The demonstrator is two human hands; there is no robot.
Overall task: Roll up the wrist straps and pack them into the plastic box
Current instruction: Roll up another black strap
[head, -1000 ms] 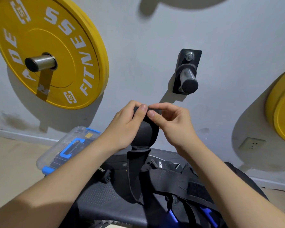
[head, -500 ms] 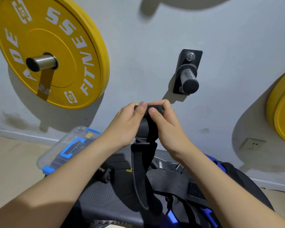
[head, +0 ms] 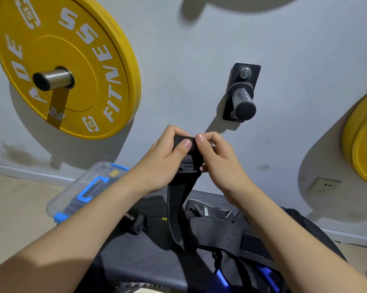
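Hands: left hand (head: 161, 163) and right hand (head: 218, 163) pinch rolled top of black wrist strap (head: 183, 187), tail hanging over bench (head: 136, 252).

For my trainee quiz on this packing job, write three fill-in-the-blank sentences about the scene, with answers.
The left hand and right hand pinch the top of a ____ wrist strap.
The plastic box lies on the person's ____ side.
The weight plate marked FITNESS is coloured ____.
Missing words: black; left; yellow.
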